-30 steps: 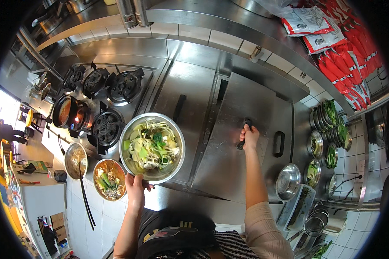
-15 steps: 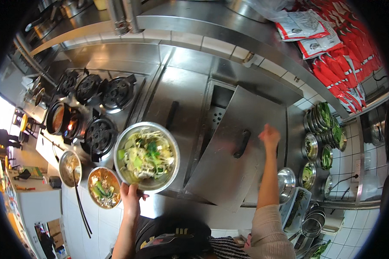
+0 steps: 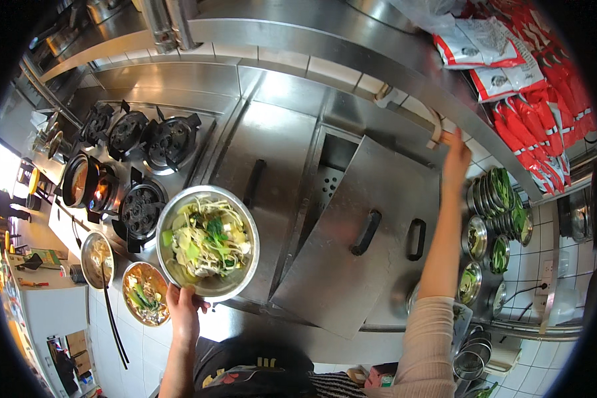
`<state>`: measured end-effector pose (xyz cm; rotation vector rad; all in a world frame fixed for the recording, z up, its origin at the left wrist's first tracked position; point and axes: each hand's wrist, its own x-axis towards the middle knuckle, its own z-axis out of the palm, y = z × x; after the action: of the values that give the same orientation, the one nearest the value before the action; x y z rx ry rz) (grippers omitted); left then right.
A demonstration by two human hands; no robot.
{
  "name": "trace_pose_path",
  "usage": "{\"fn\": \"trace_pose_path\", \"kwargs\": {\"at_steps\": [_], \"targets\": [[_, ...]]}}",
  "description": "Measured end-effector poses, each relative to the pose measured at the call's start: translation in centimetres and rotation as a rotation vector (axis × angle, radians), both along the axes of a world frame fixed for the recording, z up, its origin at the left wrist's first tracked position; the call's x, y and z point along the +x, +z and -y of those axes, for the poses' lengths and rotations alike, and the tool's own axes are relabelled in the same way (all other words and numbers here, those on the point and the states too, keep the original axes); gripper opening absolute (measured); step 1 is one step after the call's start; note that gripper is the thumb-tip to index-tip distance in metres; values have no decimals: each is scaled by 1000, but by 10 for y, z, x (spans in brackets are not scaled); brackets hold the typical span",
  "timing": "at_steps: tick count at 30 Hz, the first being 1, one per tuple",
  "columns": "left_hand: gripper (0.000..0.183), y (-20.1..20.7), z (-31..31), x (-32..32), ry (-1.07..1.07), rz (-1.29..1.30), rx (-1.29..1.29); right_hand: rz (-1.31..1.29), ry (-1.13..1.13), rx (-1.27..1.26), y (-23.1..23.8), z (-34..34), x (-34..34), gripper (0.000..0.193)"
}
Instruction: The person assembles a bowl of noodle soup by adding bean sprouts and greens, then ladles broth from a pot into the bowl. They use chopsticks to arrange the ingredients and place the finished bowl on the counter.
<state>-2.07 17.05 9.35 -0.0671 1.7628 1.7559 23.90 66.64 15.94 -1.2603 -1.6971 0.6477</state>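
Observation:
My left hand grips the near rim of a steel bowl. Bean sprouts, leafy greens and pale pieces fill it. Beside it, to the left, stands a bowl of reddish soup with greens, and farther left a metal bowl of pale food with long dark chopsticks across its rim. My right arm reaches far out over the steel counter. At the back wall my right hand has its fingers around the end of a beige faucet spout; the fingertips are partly hidden.
Gas burners lie at left, one with a flame by a dark pot. A loose steel lid lies slanted over a perforated well. Stacked bowls of greens stand at right, below red and white packets on an overhead shelf.
My right hand has moved up and away from above the steel lid to the faucet, and the spout now stands out from the wall. My left hand still holds the bowl; the view shifted slightly.

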Motion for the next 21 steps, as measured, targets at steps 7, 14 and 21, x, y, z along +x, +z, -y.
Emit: {"fn": "trace_pose_path", "kwargs": {"at_steps": [7, 14, 21], "targets": [[15, 8, -17, -4, 0, 83, 68, -857, 768, -278, -31, 11, -96, 46], [14, 7, -16, -5, 43, 92, 25, 16, 368, -8, -91, -63, -150, 48], [14, -5, -19, -13, 37, 92, -75, 784, 290, 735, -127, -81, -154, 46]]}}
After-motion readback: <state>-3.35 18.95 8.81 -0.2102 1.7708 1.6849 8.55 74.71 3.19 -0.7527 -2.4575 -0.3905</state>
